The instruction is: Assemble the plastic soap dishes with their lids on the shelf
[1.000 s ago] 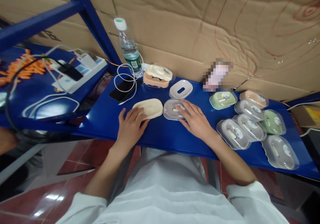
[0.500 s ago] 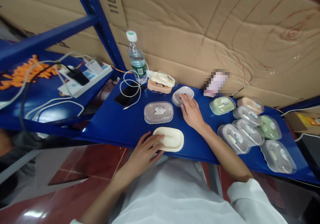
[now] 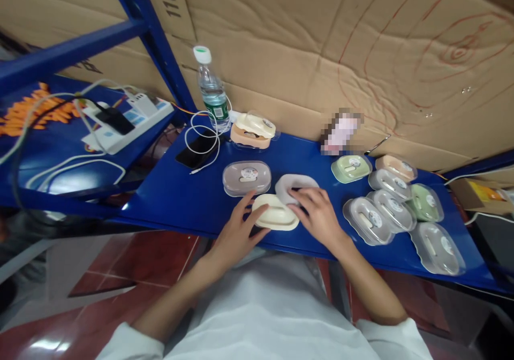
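Note:
A cream oval plastic box (image 3: pixel 277 218) lies near the front edge of the blue table. My left hand (image 3: pixel 241 226) grips its left end, fingers over the far side and thumb toward me. Just behind it is a pale grey oval box (image 3: pixel 295 182). My right hand (image 3: pixel 321 215) holds that grey box by its near right side, curled fingers hiding part of it. The two boxes overlap in view; whether they touch I cannot tell. To the left sits a grey oval box under a clear cover (image 3: pixel 247 178), with a round sticker.
Several covered boxes (image 3: pixel 371 218) in grey, green and peach stand on the right. A cream-and-peach box (image 3: pixel 255 129), a water bottle (image 3: pixel 212 92), and a phone (image 3: pixel 196 148) with a white cable are at the back left. A cardboard wall (image 3: pixel 281 44) rises behind.
My right hand has brought the pale grey box toward me, up to the cream one. My left hand has closed around the cream box's end, where before its fingers lay across it.

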